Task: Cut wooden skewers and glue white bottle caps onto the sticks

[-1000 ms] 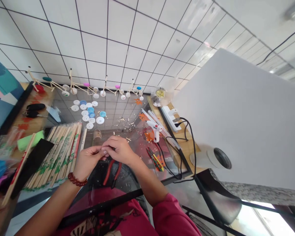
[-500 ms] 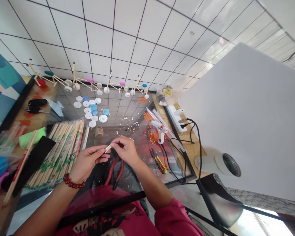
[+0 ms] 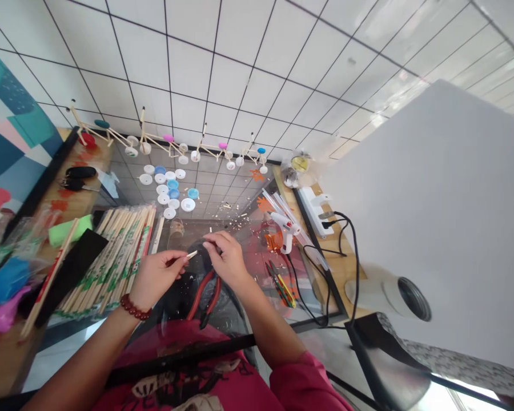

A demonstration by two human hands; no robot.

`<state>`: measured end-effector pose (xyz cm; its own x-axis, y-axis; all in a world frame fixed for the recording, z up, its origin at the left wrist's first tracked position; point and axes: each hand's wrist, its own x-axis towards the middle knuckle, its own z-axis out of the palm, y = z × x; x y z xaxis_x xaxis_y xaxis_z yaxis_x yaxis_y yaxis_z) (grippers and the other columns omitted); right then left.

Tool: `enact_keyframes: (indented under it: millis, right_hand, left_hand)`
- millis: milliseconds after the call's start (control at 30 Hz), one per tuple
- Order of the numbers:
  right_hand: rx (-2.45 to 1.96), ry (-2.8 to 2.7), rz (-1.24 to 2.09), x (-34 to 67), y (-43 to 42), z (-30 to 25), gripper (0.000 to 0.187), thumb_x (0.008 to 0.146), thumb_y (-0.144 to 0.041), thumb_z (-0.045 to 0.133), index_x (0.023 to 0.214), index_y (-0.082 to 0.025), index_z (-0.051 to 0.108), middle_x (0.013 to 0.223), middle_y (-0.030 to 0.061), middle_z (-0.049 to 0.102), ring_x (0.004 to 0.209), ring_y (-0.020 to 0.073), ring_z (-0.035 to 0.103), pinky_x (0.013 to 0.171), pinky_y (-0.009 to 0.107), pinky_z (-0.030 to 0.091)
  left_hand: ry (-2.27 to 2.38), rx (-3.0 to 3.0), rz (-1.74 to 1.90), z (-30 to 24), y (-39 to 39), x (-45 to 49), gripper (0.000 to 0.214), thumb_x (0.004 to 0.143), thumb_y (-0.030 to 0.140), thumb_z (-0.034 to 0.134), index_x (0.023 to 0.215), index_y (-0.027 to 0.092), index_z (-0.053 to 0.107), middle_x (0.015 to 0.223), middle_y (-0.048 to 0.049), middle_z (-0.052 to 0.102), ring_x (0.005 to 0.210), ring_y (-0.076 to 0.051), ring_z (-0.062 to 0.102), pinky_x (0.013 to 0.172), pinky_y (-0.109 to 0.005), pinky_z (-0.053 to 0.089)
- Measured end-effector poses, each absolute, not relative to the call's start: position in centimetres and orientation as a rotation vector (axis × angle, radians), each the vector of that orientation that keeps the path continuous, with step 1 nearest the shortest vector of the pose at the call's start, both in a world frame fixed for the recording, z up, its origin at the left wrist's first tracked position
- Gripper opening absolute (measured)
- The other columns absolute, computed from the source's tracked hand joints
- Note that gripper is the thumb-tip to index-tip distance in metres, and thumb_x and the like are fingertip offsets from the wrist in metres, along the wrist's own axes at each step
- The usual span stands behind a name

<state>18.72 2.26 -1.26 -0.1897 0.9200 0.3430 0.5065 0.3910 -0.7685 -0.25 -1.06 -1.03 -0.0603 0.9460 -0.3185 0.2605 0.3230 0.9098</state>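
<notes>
Between thumb and fingers, my left hand (image 3: 163, 274) pinches a short piece of wooden chopstick (image 3: 192, 254), its pale end pointing toward the other hand. My right hand (image 3: 228, 260) is just to the right, apart from that piece, with fingers curled and thumb near the fingertips; whatever lies in them, if anything, I cannot make out. Below the hands are red-handled pliers (image 3: 213, 298), their jaws hard to see against the dark surface. Small wood scraps (image 3: 235, 218) are scattered beyond the right hand.
Bundled wrapped chopsticks (image 3: 111, 257) lie at left. White and blue bottle caps (image 3: 163, 189) sit further back, before a row of stick-and-cap models (image 3: 223, 147). On the right are a glue gun (image 3: 286, 227), a yellow-green cutter (image 3: 285, 288), a power strip (image 3: 314, 208) and loose cables.
My hands have moved apart; the right one has left the wooden piece, which stays in my left hand. The whole view has shifted slightly.
</notes>
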Motion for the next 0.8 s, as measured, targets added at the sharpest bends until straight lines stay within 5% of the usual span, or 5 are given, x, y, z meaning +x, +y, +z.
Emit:
enact_keyframes:
  millis: [233, 533, 800]
  right_hand:
    - [-1.328, -2.011, 0.466, 18.8, 2.2, -1.8, 0.013, 0.093, -0.022, 0.060, 0.097, -0.025, 0.073, 0.097, 0.0036, 0.073, 0.095, 0.0176, 0.066, 0.086, 0.033, 0.042]
    - [-1.378, -1.920, 0.430, 20.1, 2.7, -0.7, 0.014, 0.094, -0.023, 0.059, 0.095, -0.025, 0.073, 0.096, 0.0027, 0.074, 0.093, 0.0172, 0.066, 0.087, 0.034, 0.041]
    - [-1.378, -1.929, 0.382, 20.2, 2.6, -0.6, 0.014, 0.094, -0.021, 0.059, 0.093, -0.024, 0.072, 0.093, 0.0017, 0.074, 0.091, 0.0165, 0.067, 0.088, 0.033, 0.038]
  left_hand:
    - [1.608, 1.750, 0.714, -0.9, -1.0, -0.7, 0.030, 0.087, 0.039, 0.054, 0.091, 0.023, 0.080, 0.093, -0.0078, 0.079, 0.085, -0.025, 0.071, 0.079, -0.033, 0.051]
    - [1.908, 1.856, 0.746, 2.2, -0.8, -3.5, 0.034, 0.089, 0.040, 0.050, 0.100, 0.022, 0.076, 0.096, -0.0094, 0.075, 0.081, -0.025, 0.067, 0.076, -0.033, 0.046]
    - [2.263, 1.933, 0.119, 3.0, -0.5, -4.1, 0.035, 0.093, 0.037, 0.045, 0.095, 0.016, 0.073, 0.097, -0.0152, 0.071, 0.081, -0.029, 0.064, 0.057, -0.033, 0.033]
